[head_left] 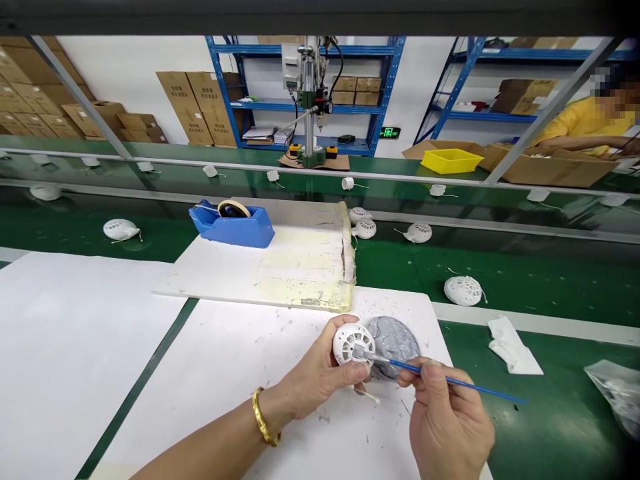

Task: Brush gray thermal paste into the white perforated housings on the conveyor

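My left hand (327,370) grips a round white slotted housing (344,337) by its edge, its vented face turned up toward me. A thin cord with a small white end (373,397) hangs below it. In my right hand (447,413) is a thin blue-handled paintbrush (493,392), pinched between thumb and fingers. The brush's tip lies against the middle of the housing's face. Just behind the housing, on white paper, sits a round dish of grey paste (395,340), partly hidden by the housing and my right hand.
A blue tape dispenser (240,227) stands on a white board (300,267) ahead. More white housings (463,291) lie on the green surface. At right are a folded tissue (513,347) and a plastic bag (617,390). A person in yellow (583,120) works behind cartons.
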A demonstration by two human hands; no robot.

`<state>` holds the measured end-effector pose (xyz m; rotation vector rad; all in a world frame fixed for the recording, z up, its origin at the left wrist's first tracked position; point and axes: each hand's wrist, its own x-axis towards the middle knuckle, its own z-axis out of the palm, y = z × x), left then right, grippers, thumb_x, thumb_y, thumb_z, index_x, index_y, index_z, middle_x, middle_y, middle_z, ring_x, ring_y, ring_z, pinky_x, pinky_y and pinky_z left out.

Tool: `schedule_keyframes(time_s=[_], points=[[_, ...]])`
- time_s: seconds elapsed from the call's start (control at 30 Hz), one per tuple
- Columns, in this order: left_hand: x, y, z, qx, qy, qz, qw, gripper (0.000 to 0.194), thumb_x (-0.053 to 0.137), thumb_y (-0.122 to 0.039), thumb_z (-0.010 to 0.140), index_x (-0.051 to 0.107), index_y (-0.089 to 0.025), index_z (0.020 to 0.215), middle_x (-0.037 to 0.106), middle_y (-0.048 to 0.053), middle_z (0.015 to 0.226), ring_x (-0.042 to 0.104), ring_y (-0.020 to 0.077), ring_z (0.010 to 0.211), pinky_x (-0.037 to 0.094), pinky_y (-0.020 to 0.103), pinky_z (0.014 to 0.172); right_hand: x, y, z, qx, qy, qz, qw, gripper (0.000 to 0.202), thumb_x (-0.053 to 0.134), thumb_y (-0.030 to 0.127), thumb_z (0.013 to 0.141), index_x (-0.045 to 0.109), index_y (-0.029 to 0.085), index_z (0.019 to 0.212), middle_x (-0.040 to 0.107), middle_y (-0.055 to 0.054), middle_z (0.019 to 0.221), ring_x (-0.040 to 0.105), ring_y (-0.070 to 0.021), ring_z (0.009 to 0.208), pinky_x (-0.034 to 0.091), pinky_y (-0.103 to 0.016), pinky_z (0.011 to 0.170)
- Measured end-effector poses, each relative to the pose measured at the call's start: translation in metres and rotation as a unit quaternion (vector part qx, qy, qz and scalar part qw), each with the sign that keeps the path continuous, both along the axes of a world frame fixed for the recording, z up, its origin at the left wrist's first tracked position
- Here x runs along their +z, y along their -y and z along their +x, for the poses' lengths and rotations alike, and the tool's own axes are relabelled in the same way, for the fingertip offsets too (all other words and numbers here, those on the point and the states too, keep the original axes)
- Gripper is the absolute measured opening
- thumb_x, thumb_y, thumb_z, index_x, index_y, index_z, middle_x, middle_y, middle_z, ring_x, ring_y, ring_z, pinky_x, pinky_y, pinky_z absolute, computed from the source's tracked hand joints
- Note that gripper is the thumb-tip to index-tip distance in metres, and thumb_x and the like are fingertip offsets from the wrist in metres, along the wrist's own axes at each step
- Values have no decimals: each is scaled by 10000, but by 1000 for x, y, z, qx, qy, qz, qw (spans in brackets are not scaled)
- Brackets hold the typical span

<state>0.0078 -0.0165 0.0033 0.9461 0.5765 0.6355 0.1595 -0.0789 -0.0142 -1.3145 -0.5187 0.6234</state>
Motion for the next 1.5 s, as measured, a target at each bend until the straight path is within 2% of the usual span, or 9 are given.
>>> schedule_keyframes(time_s=[0.23, 0.47, 0.67, 0.8, 0.97, 1.07, 1.17, 1.37, 1.5], points=[[0, 1, 0, -3, 7, -5, 1000, 634, 694, -302, 790, 273, -243, 1261, 531, 35, 963, 557, 143, 822, 459, 315, 738, -3, 2, -3, -6, 98, 52, 994, 149, 669, 309, 790, 597, 180, 776, 665, -36, 740, 624, -169, 611, 529, -348, 629], [-2, 3, 0, 3, -2, -1, 1000, 600, 680, -291, 803, 285, -238, 1251, 530, 33, 956, 552, 140, 813, 468, 329, 748, 9, 3, 3, -20, 302, 57, 951, 47, 649, 218, 804, 640, 183, 774, 657, -27, 713, 618, -154, 601, 519, -285, 576], [1, 2, 0, 6, -7, 1, 1000, 607, 680, -313, 800, 282, -235, 1251, 535, 34, 949, 552, 137, 802, 477, 330, 752, 23, 3, 2, -30, 309, 51, 949, 77, 655, 238, 803, 635, 184, 753, 647, -24, 695, 612, -154, 596, 505, -291, 584], [0, 2, -1, 11, -16, -1, 1000, 612, 663, -346, 813, 266, -228, 1263, 549, 31, 904, 560, 133, 773, 476, 316, 736, 30, 3, -1, -55, 241, 40, 968, 150, 673, 302, 787, 624, 171, 733, 641, -36, 697, 607, -167, 603, 511, -318, 583], [0, 2, -2, 5, -7, -19, 1000, 491, 595, -392, 859, 292, -261, 1221, 533, 21, 940, 575, 134, 812, 495, 331, 758, 24, -2, 7, -21, 3, 31, 999, 240, 715, 370, 740, 587, 167, 728, 625, -24, 684, 594, -158, 572, 507, -315, 534], [2, 2, -2, 1, -7, -32, 999, 471, 583, -417, 861, 300, -269, 1206, 531, 18, 952, 585, 134, 809, 514, 339, 749, 21, -8, 12, 12, -139, 28, 990, 260, 730, 368, 723, 578, 158, 699, 593, -10, 666, 559, -121, 568, 495, -259, 513], [1, -1, -2, 6, -18, -41, 999, 455, 576, -436, 858, 312, -262, 1185, 540, 21, 949, 593, 125, 764, 531, 325, 704, 21, -10, 14, 9, -238, 12, 971, 250, 737, 331, 722, 571, 150, 678, 562, -1, 662, 524, -90, 569, 480, -206, 509], [-3, -6, -2, 22, -49, -58, 997, 399, 528, -467, 875, 333, -253, 1150, 583, 17, 832, 616, 139, 679, 551, 313, 603, 22, -7, 26, -22, -281, 16, 959, 201, 718, 254, 743, 562, 146, 677, 544, -5, 690, 523, -85, 608, 486, -179, 527], [1, -7, -3, 43, -59, -42, 996, 384, 545, -459, 862, 358, -247, 1123, 599, 21, 814, 643, 173, 667, 561, 333, 578, 21, -8, 36, -56, -296, 4, 954, 175, 714, 231, 730, 567, 146, 687, 562, -20, 716, 532, -88, 618, 497, -175, 534]])
